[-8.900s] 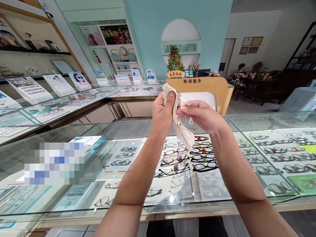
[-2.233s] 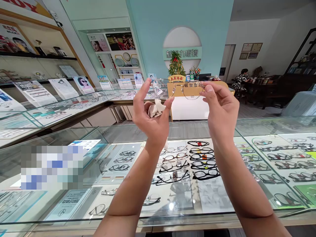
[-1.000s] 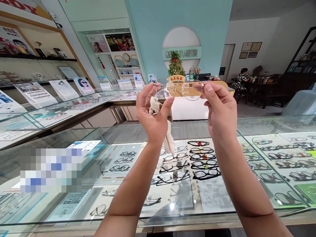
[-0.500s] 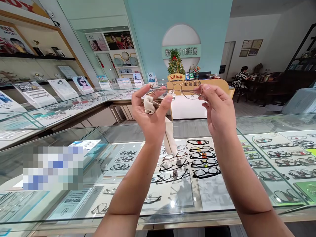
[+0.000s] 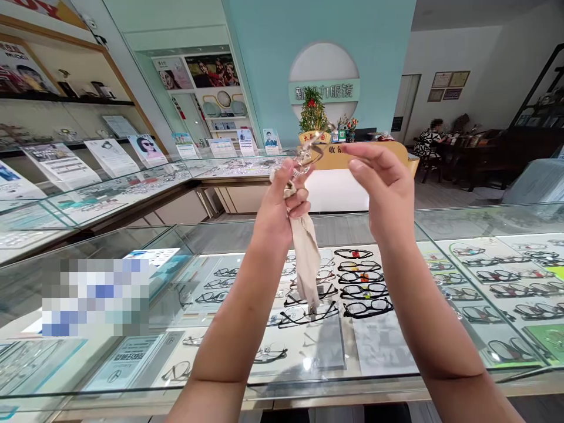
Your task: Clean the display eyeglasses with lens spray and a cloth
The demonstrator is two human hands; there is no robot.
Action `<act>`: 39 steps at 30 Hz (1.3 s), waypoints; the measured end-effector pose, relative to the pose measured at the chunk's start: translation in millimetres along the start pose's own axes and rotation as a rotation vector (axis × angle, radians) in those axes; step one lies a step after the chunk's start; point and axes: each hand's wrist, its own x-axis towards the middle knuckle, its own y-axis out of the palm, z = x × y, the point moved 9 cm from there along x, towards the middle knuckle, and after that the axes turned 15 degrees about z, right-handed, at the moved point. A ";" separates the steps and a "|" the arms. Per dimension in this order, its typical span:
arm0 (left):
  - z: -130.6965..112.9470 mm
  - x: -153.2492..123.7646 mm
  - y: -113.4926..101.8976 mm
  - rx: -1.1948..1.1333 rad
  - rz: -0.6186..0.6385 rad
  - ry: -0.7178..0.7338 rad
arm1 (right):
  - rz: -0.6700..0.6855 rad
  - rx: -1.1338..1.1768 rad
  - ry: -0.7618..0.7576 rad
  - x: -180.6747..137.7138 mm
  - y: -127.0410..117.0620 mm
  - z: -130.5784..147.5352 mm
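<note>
Gripping near mid-frame, the left hand (image 5: 275, 214) had its fingers closed on a cream cloth (image 5: 306, 252) and blurred, thin-rimmed eyeglasses (image 5: 314, 154); the right hand (image 5: 390, 191), just to their right, had thumb and forefinger parted, seemingly holding nothing. A glass display case (image 5: 383, 352) spanned the lower frame. Handling looked unfinished: the eyeglasses weren't yet set down; how clean they were couldn't be told.

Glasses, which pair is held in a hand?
The thin-framed pair in the left hand, above the cloth; the pairs below lie in the glass case.

The left hand (image 5: 284, 197) is curled tight, the right hand (image 5: 388, 191) loosely parted.
</note>
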 end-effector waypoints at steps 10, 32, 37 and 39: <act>45.1 -3.3 20.5 -0.275 0.116 -0.473 | 0.084 -0.211 -0.157 -1.4 18.7 27.4; -49.7 -15.3 -28.7 1.222 -0.069 -0.294 | 0.082 -0.221 -0.038 2.4 11.7 -8.6; -81.4 -33.5 -29.6 1.440 -0.223 -0.249 | 0.381 -0.346 0.224 0.5 48.9 -66.4; -87.0 -38.1 -28.1 1.473 -0.232 -0.260 | 0.571 -0.477 0.358 -9.1 71.0 -97.4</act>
